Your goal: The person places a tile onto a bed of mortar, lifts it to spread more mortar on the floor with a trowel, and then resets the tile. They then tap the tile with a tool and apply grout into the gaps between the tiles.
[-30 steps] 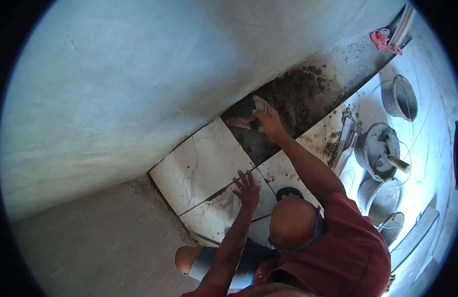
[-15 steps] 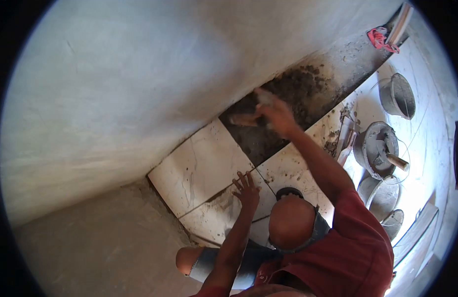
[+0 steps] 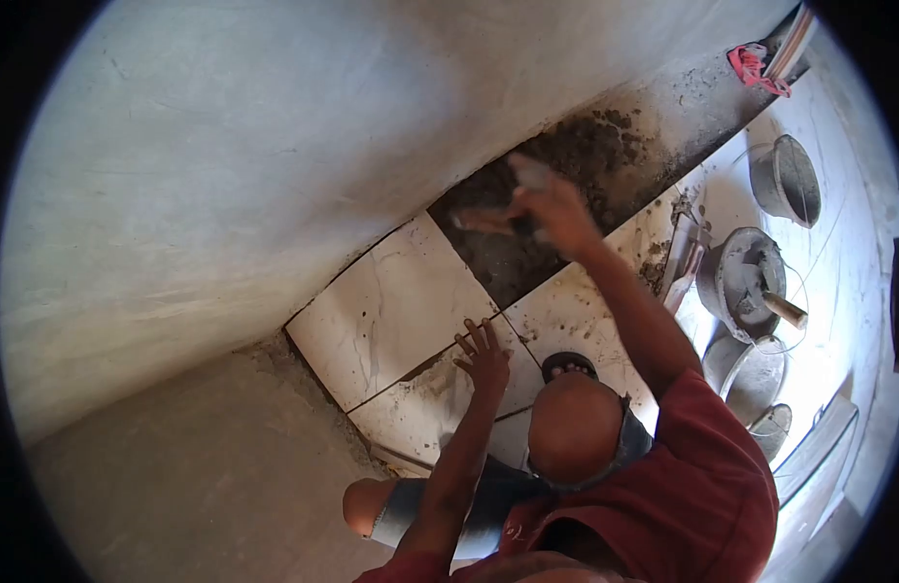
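Note:
My right hand [image 3: 558,216] is closed around a motion-smeared hand tool [image 3: 484,222] with a brown, wood-like part pointing left; its exact kind cannot be made out. It is over the dark wet mortar bed [image 3: 590,160] along the wall. With fingers spread, my left hand [image 3: 485,361] lies on the floor tiles near a joint. Just above it, a white marbled tile [image 3: 401,301] borders the mortar. Mortar crumbs dot another tile [image 3: 556,325] beside the bed.
On the right stand a mortar bucket [image 3: 729,282] with a wooden-handled tool [image 3: 786,310] in it, another bucket [image 3: 785,182] and a pale basin [image 3: 756,379]. A long flat tool [image 3: 685,272] lies near the buckets. A plastered wall [image 3: 255,165] bounds the bed; pink string [image 3: 751,68] lies at the far end.
My right hand and its tool have shifted slightly right over the mortar. My left hand stays spread on the tiles, while the whole view has moved a little.

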`<state>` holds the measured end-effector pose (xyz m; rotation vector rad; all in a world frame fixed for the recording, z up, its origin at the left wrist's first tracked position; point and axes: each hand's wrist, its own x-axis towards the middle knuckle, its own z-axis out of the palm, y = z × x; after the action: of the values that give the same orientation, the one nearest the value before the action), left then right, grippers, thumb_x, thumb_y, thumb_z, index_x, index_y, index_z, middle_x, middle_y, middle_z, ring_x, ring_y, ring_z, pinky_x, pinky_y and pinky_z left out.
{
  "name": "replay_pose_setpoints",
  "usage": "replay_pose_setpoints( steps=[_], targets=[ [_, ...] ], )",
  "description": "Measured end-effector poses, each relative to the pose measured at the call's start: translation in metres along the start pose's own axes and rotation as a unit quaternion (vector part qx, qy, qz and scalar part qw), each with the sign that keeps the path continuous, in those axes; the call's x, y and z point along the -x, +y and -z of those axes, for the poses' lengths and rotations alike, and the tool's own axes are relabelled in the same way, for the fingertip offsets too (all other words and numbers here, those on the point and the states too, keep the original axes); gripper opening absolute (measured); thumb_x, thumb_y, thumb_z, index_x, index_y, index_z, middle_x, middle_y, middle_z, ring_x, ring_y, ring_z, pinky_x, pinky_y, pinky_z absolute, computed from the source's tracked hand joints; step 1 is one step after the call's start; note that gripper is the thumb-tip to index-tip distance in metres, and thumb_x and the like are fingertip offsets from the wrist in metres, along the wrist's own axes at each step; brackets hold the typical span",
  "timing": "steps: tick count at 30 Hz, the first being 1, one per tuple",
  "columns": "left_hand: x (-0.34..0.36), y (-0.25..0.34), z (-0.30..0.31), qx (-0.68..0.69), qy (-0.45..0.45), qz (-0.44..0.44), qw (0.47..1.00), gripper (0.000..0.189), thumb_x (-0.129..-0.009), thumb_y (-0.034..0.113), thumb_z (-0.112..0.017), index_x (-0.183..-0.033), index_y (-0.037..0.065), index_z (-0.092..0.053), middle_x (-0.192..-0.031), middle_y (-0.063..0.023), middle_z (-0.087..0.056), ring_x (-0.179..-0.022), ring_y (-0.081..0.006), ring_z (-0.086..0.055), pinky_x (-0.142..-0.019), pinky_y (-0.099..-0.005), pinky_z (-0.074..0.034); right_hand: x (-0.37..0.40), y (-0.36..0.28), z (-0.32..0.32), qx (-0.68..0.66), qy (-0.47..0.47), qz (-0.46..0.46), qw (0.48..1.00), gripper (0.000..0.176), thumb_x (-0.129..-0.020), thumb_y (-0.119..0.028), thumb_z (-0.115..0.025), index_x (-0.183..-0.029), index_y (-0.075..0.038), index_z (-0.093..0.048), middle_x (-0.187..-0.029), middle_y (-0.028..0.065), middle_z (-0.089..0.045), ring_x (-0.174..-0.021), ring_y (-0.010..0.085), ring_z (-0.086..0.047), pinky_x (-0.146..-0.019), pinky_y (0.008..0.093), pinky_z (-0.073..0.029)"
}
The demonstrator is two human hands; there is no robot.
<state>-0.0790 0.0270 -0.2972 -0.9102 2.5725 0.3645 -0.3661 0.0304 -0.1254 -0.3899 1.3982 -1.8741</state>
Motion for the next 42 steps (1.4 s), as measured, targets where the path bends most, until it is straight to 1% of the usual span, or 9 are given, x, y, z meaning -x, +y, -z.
replay_pose_setpoints(
  steps=[2,9,11,12,14,32,34,35,42],
  targets=[
    [0.001,0.002,0.004,0.009,-0.016,0.007,1.0,0.087,-0.079,0.037,-0.062,-0.143,0.012,-0.008,-0.146,-0.0216,0.006,-0.13,-0.052,-0.005,-0.082,-0.0729,-0.03,-0.015,0.044,0.002,0.076,0.015,-0.076,0.994,0.05,-0.083,-0.014,-0.053,-0.13,-0.002,-0.041,-0.078,0.003,-0.053,-0.074,0.0124,-0.055,-0.073,0.0272,-0.042],
    [0.018,-0.004,-0.009,0.04,-0.042,0.021,0.998,0.085,-0.079,0.037,-0.062,-0.142,0.014,-0.011,-0.147,-0.0194,0.005,-0.131,-0.0489,-0.004,-0.084,-0.0741,-0.027,0.012,0.018,0.019,0.049,0.038,-0.008,0.998,0.048,-0.082,-0.016,-0.053,-0.128,-0.004,-0.044,-0.083,0.0056,-0.057,-0.075,0.0122,-0.056,-0.072,0.0272,-0.041],
    [0.003,0.003,-0.006,0.004,0.012,0.0,1.0,0.085,-0.079,0.037,-0.062,-0.143,0.015,-0.011,-0.147,-0.0185,0.005,-0.132,-0.0479,-0.003,-0.085,-0.0746,-0.026,-0.009,0.032,0.031,0.342,0.015,0.302,0.89,0.042,-0.083,-0.015,-0.054,-0.122,-0.001,-0.046,-0.078,0.0046,-0.058,-0.072,0.0111,-0.054,-0.069,0.0253,-0.042],
    [0.006,0.003,-0.004,0.003,0.014,-0.004,1.0,0.085,-0.079,0.037,-0.062,-0.143,0.015,-0.011,-0.147,-0.0185,0.005,-0.132,-0.0479,-0.003,-0.085,-0.0746,-0.026,-0.008,0.043,0.026,0.343,0.018,0.303,0.889,0.042,-0.083,-0.015,-0.054,-0.122,-0.001,-0.046,-0.078,0.0046,-0.058,-0.072,0.0111,-0.054,-0.069,0.0253,-0.042],
    [0.001,0.004,0.004,0.033,-0.025,0.017,0.999,0.084,-0.079,0.036,-0.062,-0.142,0.015,-0.011,-0.147,-0.0189,0.005,-0.131,-0.0485,-0.003,-0.085,-0.0748,-0.025,-0.014,0.058,0.008,0.028,0.047,-0.085,0.995,0.049,-0.082,-0.015,-0.053,-0.129,-0.002,-0.043,-0.085,0.006,-0.058,-0.078,0.0124,-0.055,-0.075,0.0285,-0.042],
    [0.003,0.003,-0.002,0.015,0.038,0.001,0.999,0.086,-0.077,0.036,-0.065,-0.142,0.015,-0.013,-0.146,-0.021,0.001,-0.13,-0.0502,-0.009,-0.081,-0.0736,-0.032,0.027,0.007,0.01,0.015,0.044,0.003,0.999,0.05,-0.082,-0.015,-0.053,-0.128,0.002,-0.042,-0.078,0.0045,-0.058,-0.072,0.0098,-0.053,-0.069,0.0225,-0.04],
    [0.005,0.004,-0.004,0.012,0.048,-0.001,0.999,0.086,-0.077,0.034,-0.065,-0.142,0.016,-0.013,-0.146,-0.0211,0.001,-0.13,-0.0501,-0.009,-0.08,-0.0741,-0.031,0.018,0.054,0.019,0.224,0.014,0.058,0.973,0.054,-0.081,-0.017,-0.054,-0.13,0.002,-0.04,-0.077,0.0051,-0.058,-0.075,0.0111,-0.053,-0.073,0.0236,-0.041],
    [0.006,0.004,-0.005,0.027,0.024,0.008,0.999,0.087,-0.077,0.035,-0.065,-0.142,0.016,-0.011,-0.146,-0.021,0.004,-0.13,-0.0501,-0.007,-0.081,-0.0749,-0.029,0.022,0.047,0.014,0.094,-0.004,-0.056,0.994,0.057,-0.08,-0.018,-0.054,-0.131,0.002,-0.038,-0.084,0.0063,-0.06,-0.082,0.012,-0.055,-0.08,0.0249,-0.041],
    [0.0,0.003,-0.005,0.05,0.013,0.017,0.999,0.086,-0.078,0.035,-0.064,-0.143,0.016,-0.011,-0.146,-0.0211,0.005,-0.13,-0.0503,-0.005,-0.081,-0.0761,-0.027,0.063,-0.004,0.015,0.115,0.016,-0.006,0.993,0.055,-0.082,-0.017,-0.053,-0.131,0.001,-0.037,-0.102,0.0096,-0.059,-0.092,0.0117,-0.055,-0.085,0.0248,-0.04]
  ],
)
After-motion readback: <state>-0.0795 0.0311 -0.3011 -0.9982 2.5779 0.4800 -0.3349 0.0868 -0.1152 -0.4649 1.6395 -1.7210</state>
